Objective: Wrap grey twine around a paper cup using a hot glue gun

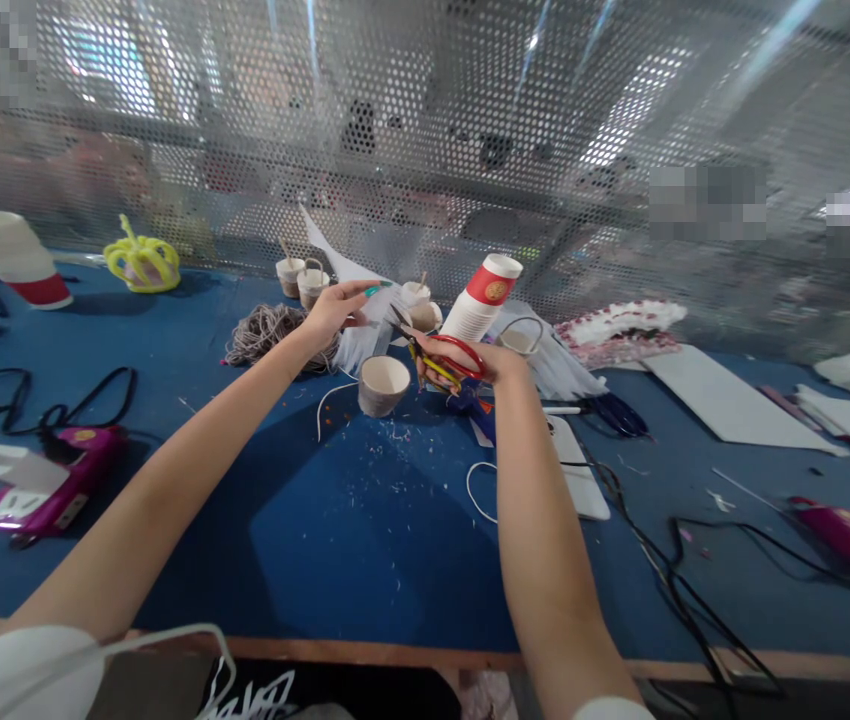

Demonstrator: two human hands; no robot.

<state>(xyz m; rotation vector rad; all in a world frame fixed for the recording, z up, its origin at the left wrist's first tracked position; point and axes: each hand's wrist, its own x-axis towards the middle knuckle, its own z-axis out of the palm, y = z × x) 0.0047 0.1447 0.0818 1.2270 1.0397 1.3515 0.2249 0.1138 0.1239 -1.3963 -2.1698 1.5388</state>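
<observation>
Now, right hand point(481, 362) clenched around red scissors point(436, 352), left hand point(335, 310) pinching white paper piece point(365, 335)

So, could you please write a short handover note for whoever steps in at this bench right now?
Right hand: grips red-handled scissors, blades open toward the left.
Left hand: pinches a white paper piece in front of the blades.
A trimmed paper cup stands on the blue table below the hands, with paper scraps in front of it.
A stack of red-and-white cups and a twine coil lie behind.
The cut looks unfinished.
</observation>
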